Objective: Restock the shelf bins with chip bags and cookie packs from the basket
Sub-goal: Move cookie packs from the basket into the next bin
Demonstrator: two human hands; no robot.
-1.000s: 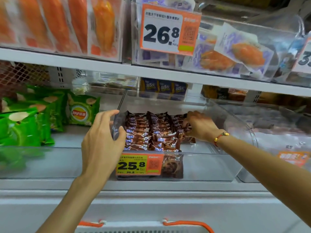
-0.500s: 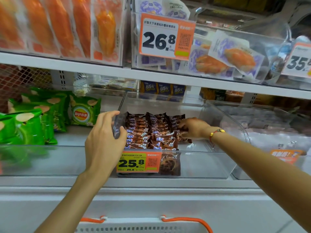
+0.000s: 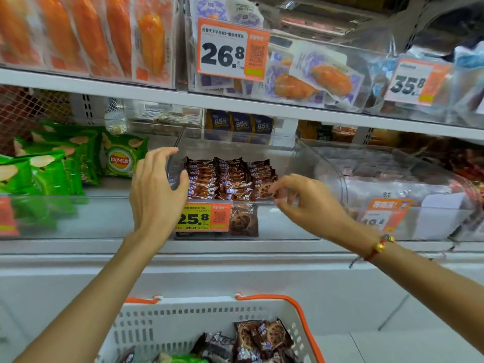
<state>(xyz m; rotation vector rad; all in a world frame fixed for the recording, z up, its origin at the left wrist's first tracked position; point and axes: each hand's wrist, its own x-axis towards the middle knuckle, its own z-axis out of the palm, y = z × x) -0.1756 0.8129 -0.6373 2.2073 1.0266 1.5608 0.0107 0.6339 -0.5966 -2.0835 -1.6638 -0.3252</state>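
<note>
My left hand (image 3: 157, 195) is up at the near-left corner of the clear plastic shelf bin (image 3: 324, 163) in the middle of the shelf, fingers spread and loosely curved w/ the thumb hooked over the bin's left wall; it has hold of the bin edge, no pack in it. My right hand (image 3: 306, 203) is at the bin's near rim on the right, fingers bent w/ tips drawn close together just beside a brown cookie pack (image 3: 264, 191) at the right end of the front row; it's blurred there, so I can't tell if I'm pinching that pack or just touching it. Rows of small brown cookie packs w/ blue-white labels (image 3: 220, 179) fill the left and mid part of the bin, far side to near side; the right part of the bin floor is bare. A yellow-and-orange price tag reading 25.8 (image 3: 201, 217) sits on the bin front. Left of the bin, green Lay's chip bags (image 3: 123, 158) stand in the neighbouring clear bin. Near me at the bottom is the white plastic basket w/ orange handles (image 3: 183, 323), holding more brown cookie packs (image 3: 262, 339) and a bit of a green bag (image 3: 183, 358) at the frame edge. A red cord bracelet w/ a gold bead (image 3: 378, 247) is on my right wrist.
</note>
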